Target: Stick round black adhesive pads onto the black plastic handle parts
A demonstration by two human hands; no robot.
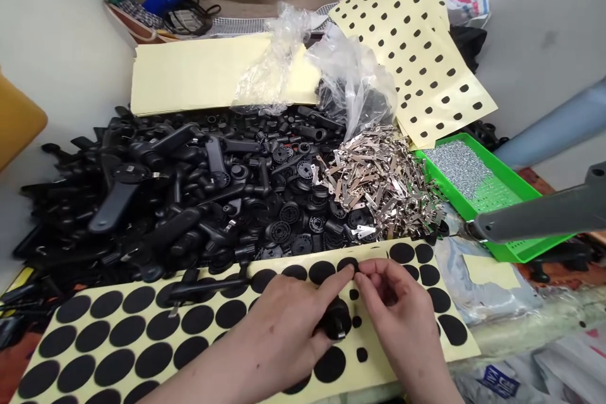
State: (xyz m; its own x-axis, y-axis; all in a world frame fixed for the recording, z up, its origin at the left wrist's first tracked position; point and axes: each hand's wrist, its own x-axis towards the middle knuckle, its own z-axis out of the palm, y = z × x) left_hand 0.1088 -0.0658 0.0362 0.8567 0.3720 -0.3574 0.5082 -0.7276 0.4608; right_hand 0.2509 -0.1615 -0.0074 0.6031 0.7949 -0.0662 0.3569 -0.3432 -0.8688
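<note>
My left hand (288, 322) curls around a small black plastic part (339, 320), whose metal end shows below the palm. Its index fingertip presses close to a black spot at the top of the pale yellow sticker sheet (381, 363). Right beside that fingertip, my right hand (400, 306) is closed in a pinch; whatever lies between its thumb and finger is hidden. Large round black stickers (330, 364) cover much of the sheet, with a column of small black stickers (362, 355) between the hands. A black handle-like part (208, 288) rests on the sheet to the left.
Behind the sheet is a heap of black plastic parts (189, 196). Metal clips (379, 180) are piled at right, near a green tray (516, 180) of tiny metal pieces. A power screwdriver (540, 214) juts over the tray. Dotted sheets (411, 50) and plastic bags (353, 76) lie at the back.
</note>
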